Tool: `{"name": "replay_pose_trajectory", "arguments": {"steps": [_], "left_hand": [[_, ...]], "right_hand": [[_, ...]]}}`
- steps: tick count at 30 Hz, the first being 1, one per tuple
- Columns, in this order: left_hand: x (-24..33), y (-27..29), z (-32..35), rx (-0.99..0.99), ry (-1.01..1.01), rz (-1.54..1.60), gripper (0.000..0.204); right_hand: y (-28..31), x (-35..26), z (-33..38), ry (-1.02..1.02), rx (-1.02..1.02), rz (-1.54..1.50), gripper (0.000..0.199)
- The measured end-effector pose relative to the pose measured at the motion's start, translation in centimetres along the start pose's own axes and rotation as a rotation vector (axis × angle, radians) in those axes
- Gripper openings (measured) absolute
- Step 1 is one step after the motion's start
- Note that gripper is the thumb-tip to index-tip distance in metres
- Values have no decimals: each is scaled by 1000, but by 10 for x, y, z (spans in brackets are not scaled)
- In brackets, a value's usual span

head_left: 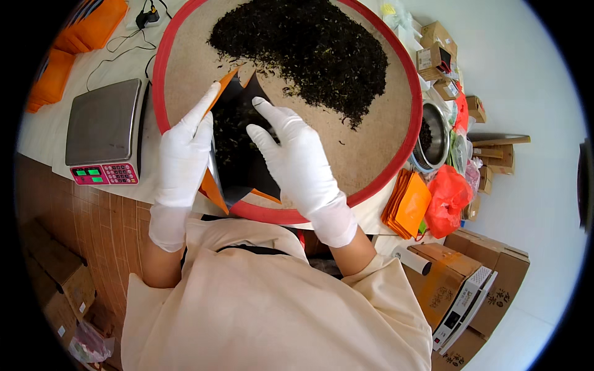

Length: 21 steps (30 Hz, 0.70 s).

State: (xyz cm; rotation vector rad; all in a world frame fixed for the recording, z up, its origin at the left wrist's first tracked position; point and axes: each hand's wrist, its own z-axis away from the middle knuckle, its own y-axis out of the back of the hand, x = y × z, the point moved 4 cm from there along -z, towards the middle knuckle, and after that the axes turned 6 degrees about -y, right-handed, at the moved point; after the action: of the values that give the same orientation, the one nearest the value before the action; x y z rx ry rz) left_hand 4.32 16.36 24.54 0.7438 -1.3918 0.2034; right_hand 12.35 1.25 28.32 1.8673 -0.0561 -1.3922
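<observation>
My left hand [185, 148], in a white glove, is closed on the left side of an orange pouch [214, 190] with a dark inner lining. The pouch gapes toward me, and dark loose tea leaves [235, 145] show inside it. At the right side of the mouth is my right hand [297, 151], also gloved, its thumb and fingers apart with the tips over the dark lining. Beneath both hands lies a round tan tray [365, 157] with a red rim. A large heap of dark tea leaves [309, 49] covers its far part.
A digital scale [104, 123] with a steel platform stands left of the tray. Stacks of orange pouches [93, 28] lie far left, and more orange pouches [408, 201] lie at right beside a red plastic bag [448, 198]. A metal bowl [438, 133] and cardboard boxes [436, 62] line the right side.
</observation>
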Motion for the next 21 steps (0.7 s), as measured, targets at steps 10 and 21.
{"name": "replay_pose_trajectory", "arguments": {"steps": [10,21], "left_hand": [[-1,7,5,37,-131,194,40],[4,101,-3,162,-128,421,39]], "right_hand": [[-57,12,0,-172,-438,529,17],[-55,-100,1,352,-182,114,19]]}}
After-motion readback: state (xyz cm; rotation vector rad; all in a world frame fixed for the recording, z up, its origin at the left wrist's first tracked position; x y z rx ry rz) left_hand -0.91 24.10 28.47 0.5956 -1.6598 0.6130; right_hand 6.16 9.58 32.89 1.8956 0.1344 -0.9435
